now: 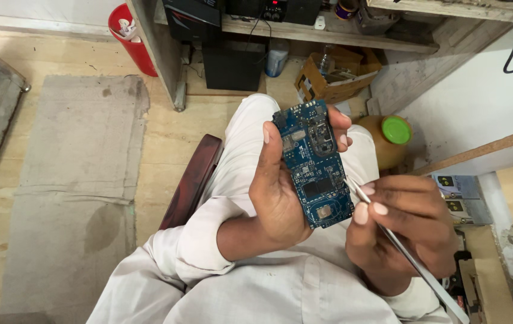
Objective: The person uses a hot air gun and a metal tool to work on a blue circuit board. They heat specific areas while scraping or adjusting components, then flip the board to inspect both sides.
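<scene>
While the left hand (280,186) is closed around a blue circuit board (315,165), the board is held upright over the lap with its component side turned toward the camera, thumb on the left edge and fingertips (343,139) curled around the right edge, so the face is left uncovered for close work. The right hand (403,225) is closed on thin metal tweezers (400,246), pinched like a pen between thumb and forefinger; the tip is laid at the board's right edge, about halfway down, and the handle runs out to the near right.

The board is seen to be long and narrow, deep blue, crowded with black chips, silver shields and a pale square pad near its lower end.

Beneath the hands, white trousers (250,126) and a dark red chair edge (193,180) are visible. Farther off, a brown jar with a green lid (395,131), a cardboard box (334,75) and a red bin (130,36) stand on the floor.
</scene>
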